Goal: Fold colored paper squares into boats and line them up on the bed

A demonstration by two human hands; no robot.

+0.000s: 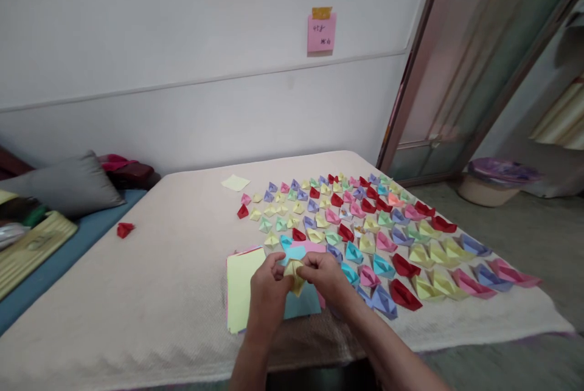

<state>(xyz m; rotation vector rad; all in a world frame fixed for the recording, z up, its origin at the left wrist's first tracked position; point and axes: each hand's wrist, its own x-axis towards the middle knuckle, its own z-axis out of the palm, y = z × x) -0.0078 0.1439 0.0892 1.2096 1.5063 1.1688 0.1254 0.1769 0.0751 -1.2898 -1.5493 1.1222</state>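
A small piece of folded yellow paper (295,275) is pinched between both hands, held above the paper stacks. My left hand (270,281) grips its left side with thumb and fingers closed. On the opposite edge, my right hand (325,275) pinches the paper. Beneath them lie a stack of yellow sheets (239,294) and blue sheets (305,304), with pink sheets (310,247) showing behind. Many folded paper boats in red, yellow, blue, pink, green and purple stand in rows to the right, among them a red boat (405,295) and a purple boat (384,301).
A loose yellow sheet (235,182) lies near the far edge of the cloth-covered surface (137,294). A crumpled-looking red paper piece (125,230) sits at left. Beyond are a grey pillow (68,184), a pink note (321,33) on the wall and a lidded bin (493,181).
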